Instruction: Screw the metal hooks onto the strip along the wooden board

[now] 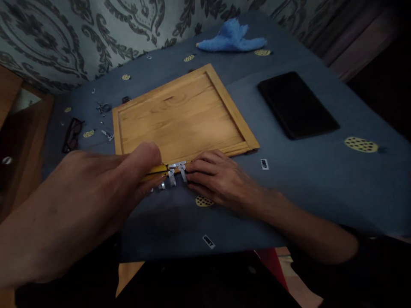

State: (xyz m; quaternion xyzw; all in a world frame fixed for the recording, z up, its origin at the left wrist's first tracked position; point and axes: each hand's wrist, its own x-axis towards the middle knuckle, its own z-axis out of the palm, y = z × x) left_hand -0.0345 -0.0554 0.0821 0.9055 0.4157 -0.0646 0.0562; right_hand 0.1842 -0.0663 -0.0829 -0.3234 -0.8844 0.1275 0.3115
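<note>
Blue tabletop (308, 179); hands (224, 182) curled at panel (176, 117) edge, left (105, 184) gripping yellow tool (158, 169).

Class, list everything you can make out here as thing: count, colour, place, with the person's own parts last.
framed wooden panel: 1, light brown, on the table
flat slab, tablet-like: 1, black, right of the panel
cloth: 1, blue, table's far end
glasses: 1 pair, dark, left of the panel
loose metal pieces: several, silvery, left of the panel
metal fittings: several, silvery, between the hands
slim tool: 1, yellow, in the left hand
tablecloth: 1, blue-grey, printed, over the table
patterned backdrop: 1, grey, behind the table
left hand: 1, bare, near the panel's front edge
right hand: 1, bare, at that edge
</note>
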